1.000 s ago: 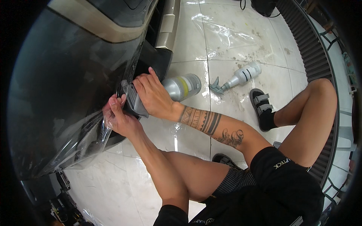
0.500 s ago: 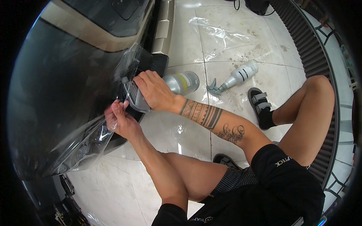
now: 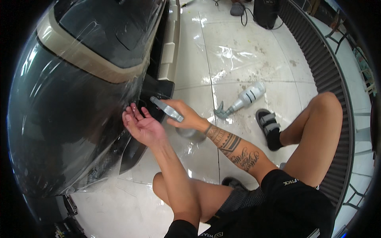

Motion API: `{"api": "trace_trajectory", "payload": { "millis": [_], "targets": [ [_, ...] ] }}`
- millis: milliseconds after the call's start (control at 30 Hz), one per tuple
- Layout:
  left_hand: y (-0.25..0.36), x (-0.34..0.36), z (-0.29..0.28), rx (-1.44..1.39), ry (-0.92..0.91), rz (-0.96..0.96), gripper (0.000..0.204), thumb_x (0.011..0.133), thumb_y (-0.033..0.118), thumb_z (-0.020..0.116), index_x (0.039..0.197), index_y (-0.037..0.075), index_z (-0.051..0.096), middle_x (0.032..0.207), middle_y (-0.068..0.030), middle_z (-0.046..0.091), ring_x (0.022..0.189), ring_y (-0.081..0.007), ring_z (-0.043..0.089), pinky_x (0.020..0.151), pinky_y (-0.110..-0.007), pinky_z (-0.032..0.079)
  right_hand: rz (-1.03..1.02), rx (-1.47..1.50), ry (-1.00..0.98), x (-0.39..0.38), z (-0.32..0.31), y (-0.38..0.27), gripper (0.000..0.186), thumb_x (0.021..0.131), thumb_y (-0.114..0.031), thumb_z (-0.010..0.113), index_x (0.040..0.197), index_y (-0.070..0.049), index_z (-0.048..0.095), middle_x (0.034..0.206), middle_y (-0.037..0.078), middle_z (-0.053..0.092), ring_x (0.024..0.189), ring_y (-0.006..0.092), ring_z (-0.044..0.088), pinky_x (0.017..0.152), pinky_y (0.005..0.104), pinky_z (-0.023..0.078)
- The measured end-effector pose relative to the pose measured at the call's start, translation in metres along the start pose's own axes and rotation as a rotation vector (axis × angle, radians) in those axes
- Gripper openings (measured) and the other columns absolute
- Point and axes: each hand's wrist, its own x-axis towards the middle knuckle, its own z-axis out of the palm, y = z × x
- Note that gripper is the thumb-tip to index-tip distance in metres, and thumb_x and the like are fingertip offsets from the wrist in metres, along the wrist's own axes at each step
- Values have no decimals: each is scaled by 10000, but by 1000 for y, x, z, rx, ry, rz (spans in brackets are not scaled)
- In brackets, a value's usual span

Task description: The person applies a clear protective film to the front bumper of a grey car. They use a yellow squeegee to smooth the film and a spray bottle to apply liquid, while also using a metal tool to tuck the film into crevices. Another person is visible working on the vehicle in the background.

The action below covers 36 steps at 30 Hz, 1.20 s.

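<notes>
My left hand [image 3: 145, 127] is palm up at the edge of clear film [image 3: 95, 166] draped over a dark car body [image 3: 67, 111], its fingers apart and curled against the film. To its right, my right hand [image 3: 182, 113] is closed round the grey trigger head of a spray bottle [image 3: 168, 108], pointed toward the panel beside my left fingers. The bottle's silver body hangs blurred below my forearm. A beige trim band [image 3: 87, 67] runs across the car above my hands.
A second spray bottle [image 3: 250, 96] lies on the tiled floor [image 3: 262, 55] near my sandalled foot [image 3: 268, 131]. A dark corrugated grate [image 3: 325, 67] curves along the right. A black container [image 3: 266, 14], a cord and a grey shoe [image 3: 237, 8] are at the top.
My right hand has drawn the trigger head back and turned it toward the panel. My left fingers have loosened from their pinch on the film and spread, palm up. The view has shifted slightly.
</notes>
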Motion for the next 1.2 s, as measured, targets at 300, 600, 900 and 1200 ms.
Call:
{"api": "trace_trajectory", "payload": {
  "millis": [300,600,900,1200],
  "targets": [
    [-47,19,90,-137,380,62,266,921,351,543,886,87,530,840,-11,561,974,-199,551,781,-341,407,782,930,3,38,-23,33,162,696,-64,652,836,15,630,813,96,646,763,179,611,703,295,488],
    [-65,24,134,180,349,309,341,963,347,480,910,12,442,731,-32,424,707,-173,475,721,-342,453,748,1590,-243,96,-35,44,177,674,-59,562,821,31,600,786,119,619,759,246,616,739,323,497],
    [-50,24,51,299,94,133,413,900,418,551,1130,76,524,686,15,506,614,-108,473,615,-334,456,515,1621,-496,108,-49,46,585,561,-161,566,1102,57,522,831,196,615,780,347,617,826,421,501],
    [-55,13,70,305,49,210,351,912,395,539,1010,60,579,678,4,513,546,-84,439,471,-226,359,668,1662,-582,114,-75,33,480,547,-213,557,947,52,572,813,178,613,711,315,611,698,399,514]
  ]
}}
